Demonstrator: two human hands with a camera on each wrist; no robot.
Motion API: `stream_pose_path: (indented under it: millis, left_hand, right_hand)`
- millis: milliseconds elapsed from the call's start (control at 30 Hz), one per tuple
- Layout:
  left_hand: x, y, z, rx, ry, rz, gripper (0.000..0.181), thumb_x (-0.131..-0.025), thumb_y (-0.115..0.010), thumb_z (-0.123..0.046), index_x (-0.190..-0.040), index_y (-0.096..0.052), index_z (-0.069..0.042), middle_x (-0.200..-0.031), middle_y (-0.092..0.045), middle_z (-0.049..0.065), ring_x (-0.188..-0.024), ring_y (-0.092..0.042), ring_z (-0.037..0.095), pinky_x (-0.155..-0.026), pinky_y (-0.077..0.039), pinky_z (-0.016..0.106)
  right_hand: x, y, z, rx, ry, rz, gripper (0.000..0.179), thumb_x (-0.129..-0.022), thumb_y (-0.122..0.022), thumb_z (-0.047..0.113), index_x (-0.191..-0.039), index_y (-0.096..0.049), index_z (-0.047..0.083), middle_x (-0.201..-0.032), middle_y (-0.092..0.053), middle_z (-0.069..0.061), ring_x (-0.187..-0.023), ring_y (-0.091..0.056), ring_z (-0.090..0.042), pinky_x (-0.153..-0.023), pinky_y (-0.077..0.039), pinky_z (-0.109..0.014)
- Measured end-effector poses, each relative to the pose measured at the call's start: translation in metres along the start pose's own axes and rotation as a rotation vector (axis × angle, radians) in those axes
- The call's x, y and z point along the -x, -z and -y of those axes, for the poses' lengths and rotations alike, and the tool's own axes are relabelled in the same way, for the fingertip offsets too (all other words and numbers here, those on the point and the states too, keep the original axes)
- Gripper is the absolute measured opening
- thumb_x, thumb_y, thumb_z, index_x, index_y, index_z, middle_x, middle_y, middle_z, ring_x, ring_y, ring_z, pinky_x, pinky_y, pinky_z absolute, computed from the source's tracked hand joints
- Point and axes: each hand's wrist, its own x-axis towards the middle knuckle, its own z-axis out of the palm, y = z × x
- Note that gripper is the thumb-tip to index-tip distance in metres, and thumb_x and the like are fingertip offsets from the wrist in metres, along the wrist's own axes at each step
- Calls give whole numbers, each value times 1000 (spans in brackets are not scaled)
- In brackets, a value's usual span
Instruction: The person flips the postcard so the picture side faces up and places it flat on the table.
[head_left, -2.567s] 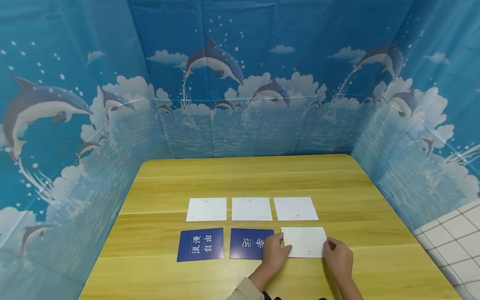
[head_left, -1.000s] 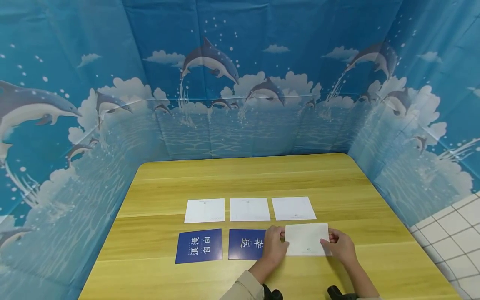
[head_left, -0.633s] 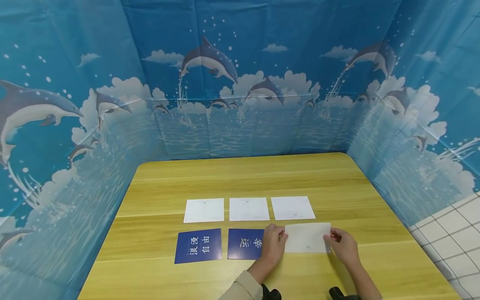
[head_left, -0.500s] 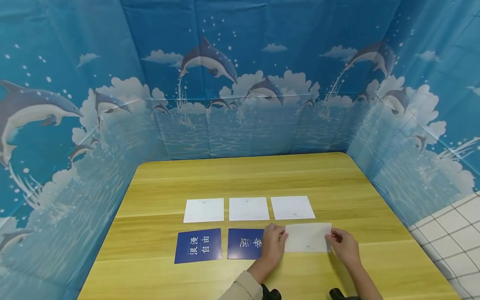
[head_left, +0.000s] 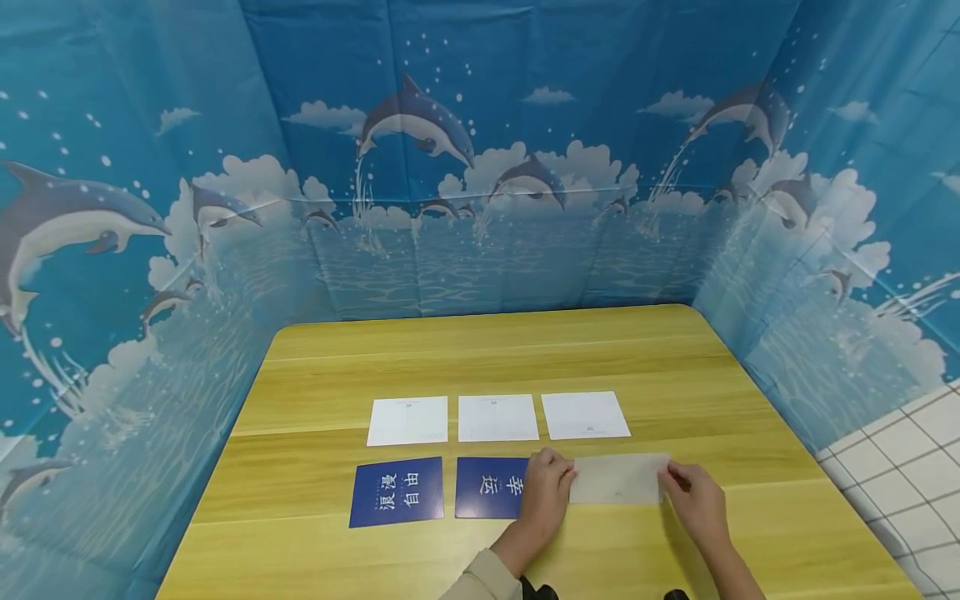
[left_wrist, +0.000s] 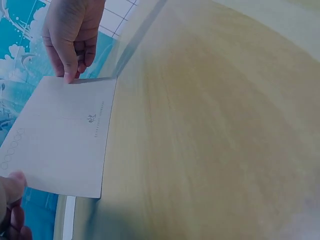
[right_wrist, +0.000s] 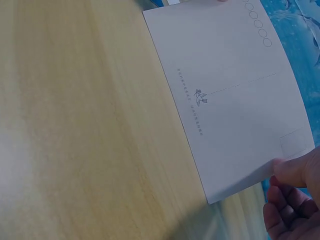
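Both hands hold a white postcard [head_left: 618, 479] by its short sides, tilted, with its long logo-marked edge close to the table. My left hand [head_left: 546, 492] pinches the left side, its thumb on the printed face in the left wrist view. My right hand [head_left: 697, 504] pinches the right side; in the right wrist view its thumb [right_wrist: 292, 172] lies at the card's corner. The card's other face is hidden. Left of it lies a blue postcard [head_left: 487, 487] with white characters, partly covered by my left hand, and beyond that another blue postcard [head_left: 397, 492].
Behind these, three white postcards [head_left: 408, 420] lie face down in a row across the wood-grain table [head_left: 480, 354]. A blue dolphin-print curtain [head_left: 480, 250] rises along the table's back and sides. White floor tiles [head_left: 892, 467] show at the right.
At first the white postcard lay nearly flat. Both hands have since pinched it and tilted it up, and its face looks narrower and darker. The other postcards stayed put.
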Motion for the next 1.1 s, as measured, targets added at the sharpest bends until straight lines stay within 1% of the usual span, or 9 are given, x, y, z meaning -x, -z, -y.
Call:
stream_pose_path:
  millis: [100,267,333,500,600,767,867,1000,1100]
  left_hand:
    - [2,1,-1,-3,-19,-8,7,-77,-71,-11,-82,-73,-7,-79,-54,-3,-75,-50,10,-67,-40,17]
    - [5,4,-2,3,-40,-14,6,-78,-71,-11,-82,-73,-8,-79,-54,-3,-75,-49,10,-67,-39,16]
    - [5,6,-3,8,-38,-7,5,-78,-71,-11,-82,-73,-8,-79,-54,-4,-75,-48,9,-67,-39,16]
    - [7,10,-6,34,-28,24,5,-80,-69,-10,-83,-73,-8,-80,-53,-4,-76,-47,8,-67,-39,14]
    - [9,12,-8,37,-39,32,5,-79,-70,-10,-82,-73,-8,-80,-53,-4,-76,-47,8,-67,-39,13]
    - [14,16,-11,21,-59,38,5,-79,-70,-11,-81,-74,-9,-80,-53,-5,-75,-45,6,-66,-36,12]
    - [17,18,-13,12,-58,41,5,-79,-70,-12,-81,-74,-10,-80,-52,-6,-75,-44,6,-66,-35,12]
    - [21,19,-15,14,-49,48,5,-79,-69,-13,-81,-74,-12,-79,-51,-8,-74,-42,5,-65,-33,11]
    - [24,20,-17,25,-44,53,5,-79,-69,-14,-81,-74,-13,-78,-49,-8,-74,-41,4,-64,-32,10]
  right_hand:
    - [2,1,0,11,32,-34,15,-76,-71,-1,-87,-68,-10,-80,-63,-18,-67,-58,-20,-59,-46,-22]
    - [6,3,0,-9,44,-59,12,-75,-71,-3,-85,-69,-9,-79,-63,-16,-65,-54,-5,-57,-39,-10]
    - [7,3,0,-14,49,-65,12,-74,-71,-3,-85,-69,-8,-80,-64,-15,-65,-53,-3,-57,-38,-7]
    - [10,5,-2,-19,67,-88,12,-71,-73,-5,-83,-70,-6,-79,-64,-14,-67,-54,-3,-61,-36,-4]
    - [14,8,-2,-21,73,-98,13,-70,-74,-6,-82,-71,-5,-78,-64,-12,-68,-53,0,-62,-37,-3]
    - [21,13,-3,-21,62,-70,11,-72,-72,-6,-83,-71,-4,-80,-64,-12,-71,-51,5,-62,-37,-3]
    - [24,16,-4,-30,58,-44,11,-73,-71,-6,-83,-71,-3,-80,-63,-10,-72,-50,8,-62,-38,-3]
    - [29,20,-6,-47,79,-23,13,-73,-70,-9,-83,-71,-1,-78,-63,-7,-73,-49,11,-63,-39,-4]
    - [31,24,-8,-47,63,35,14,-75,-68,-8,-85,-72,1,-80,-63,-6,-75,-51,10,-63,-41,-6]
